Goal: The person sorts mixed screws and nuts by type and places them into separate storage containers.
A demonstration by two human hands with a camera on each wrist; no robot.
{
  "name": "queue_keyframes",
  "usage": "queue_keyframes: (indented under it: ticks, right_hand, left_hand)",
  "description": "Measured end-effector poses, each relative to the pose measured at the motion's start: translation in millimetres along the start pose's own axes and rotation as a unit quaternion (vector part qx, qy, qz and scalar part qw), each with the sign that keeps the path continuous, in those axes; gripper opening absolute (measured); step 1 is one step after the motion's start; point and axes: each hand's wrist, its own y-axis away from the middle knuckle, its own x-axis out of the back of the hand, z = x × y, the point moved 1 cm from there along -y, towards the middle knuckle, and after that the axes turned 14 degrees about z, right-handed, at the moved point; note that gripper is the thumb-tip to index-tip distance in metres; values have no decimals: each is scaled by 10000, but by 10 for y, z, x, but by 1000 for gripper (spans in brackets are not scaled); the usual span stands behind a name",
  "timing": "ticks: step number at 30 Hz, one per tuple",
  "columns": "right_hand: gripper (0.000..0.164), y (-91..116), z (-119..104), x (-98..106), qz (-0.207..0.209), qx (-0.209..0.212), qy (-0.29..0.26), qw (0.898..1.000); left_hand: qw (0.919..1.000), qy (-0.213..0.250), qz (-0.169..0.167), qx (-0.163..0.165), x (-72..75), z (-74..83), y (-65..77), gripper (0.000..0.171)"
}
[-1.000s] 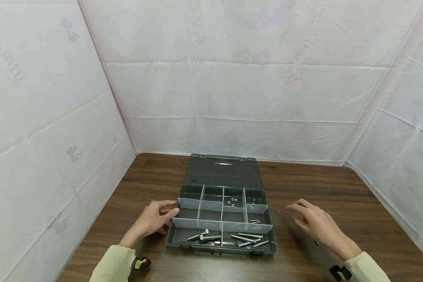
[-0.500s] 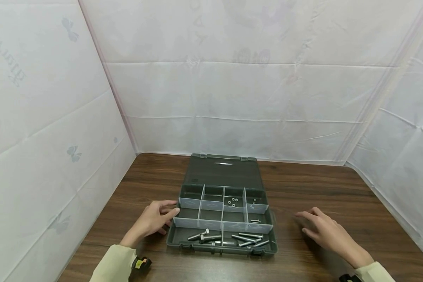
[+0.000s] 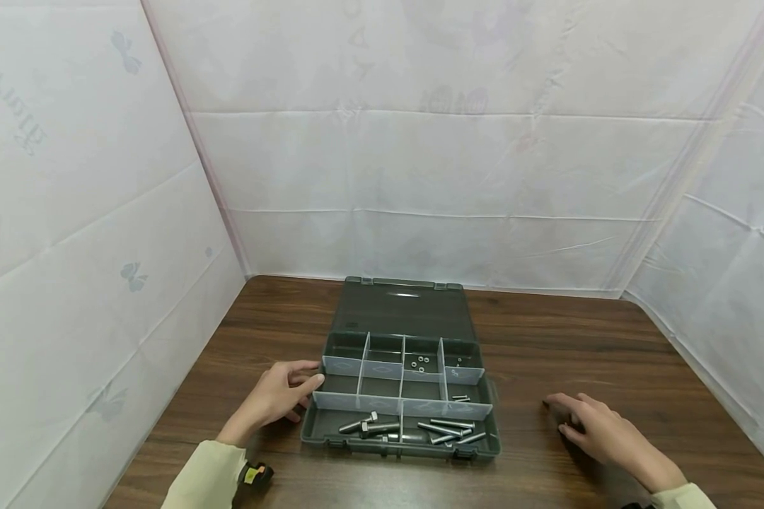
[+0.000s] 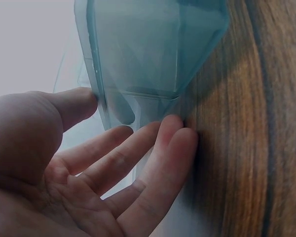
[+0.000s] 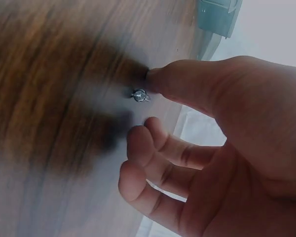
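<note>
A dark translucent organizer box [image 3: 378,389] stands with its lid laid back. My left hand [image 3: 276,394] rests at its left side, thumb on the rim [image 4: 99,101] and relaxed fingers against the side wall. To the right of the box, my right hand [image 3: 601,431] hovers low over the table, thumb apart from the loosely bent fingers. Between thumb and fingers in the right wrist view, a small shiny metal piece [image 5: 140,95], ring-like in outline, lies on the wood, not pinched. In the head view the hand hides it.
Large hex bolts [image 3: 378,428] lie in the front left compartment, long screws [image 3: 452,425] in the front right. Small nuts [image 3: 421,360] and short screws [image 3: 461,399] sit in compartments behind. White sheeting [image 3: 382,162] encloses the wooden table [image 3: 280,304] at the back and sides.
My right hand has moved rightward and toward the table's near edge, covering the small metal piece seen earlier beneath it. The left hand and the box have stayed in place.
</note>
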Motion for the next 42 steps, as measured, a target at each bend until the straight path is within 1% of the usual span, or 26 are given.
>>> queue_keyframes:
  ticks: [9, 11, 17, 18, 20, 22, 25, 29, 31, 33, 36, 39, 42]
  right_hand:
    - [48, 13, 20, -15, 59, 280, -133, 9995]
    - [48, 10, 16, -17, 26, 273, -202, 9994]
    - [49, -13, -2, -17, -193, -63, -355, 9992]
    - [49, -14, -1, -16, -190, -78, -356, 9992]
    - [48, -11, -1, -20, -123, 26, -335, 9994]
    - [47, -10, -5, -21, 31, 158, -317, 9994]
    - [42, -26, -23, -24, 515, 392, -213, 9977]
    - [29, -74, -49, -17, 1271, 719, 2, 9893]
    - [25, -95, -56, -11, 1506, 837, 107, 9850]
    - [23, -113, -55, -5, 1666, 982, 198, 9809]
    - [26, -139, -42, -1, 1890, 1260, 313, 9734]
    - [28, -180, -36, 9, 2051, 1519, 330, 9663]
    - [29, -233, -67, 32, 2165, 1654, 254, 9618]
  left_hand:
    - [10000, 23, -28, 42, 2, -19, -11, 48]
    - [10000, 26, -37, 43, 6, -23, -14, 48]
    - [10000, 39, -36, -8, -6, -24, -19, 48]
    - [10000, 42, -36, -7, -7, -24, -18, 48]
    - [10000, 38, -25, -21, -9, -26, -20, 48]
    - [10000, 40, -30, -30, -7, -28, -23, 48]
    - [10000, 42, -54, -53, -5, -29, -26, 49]
    - [10000, 17, -47, -7, 2, -28, -22, 49]
    - [10000, -1, -16, 38, 3, -27, -22, 48]
    - [10000, -18, 10, 78, 2, -29, -22, 47]
    - [9999, -33, 28, 102, 2, -28, -21, 46]
    - [9999, -45, 39, 112, 3, -28, -18, 47]
    - [9999, -44, 28, 108, 3, -21, -15, 47]
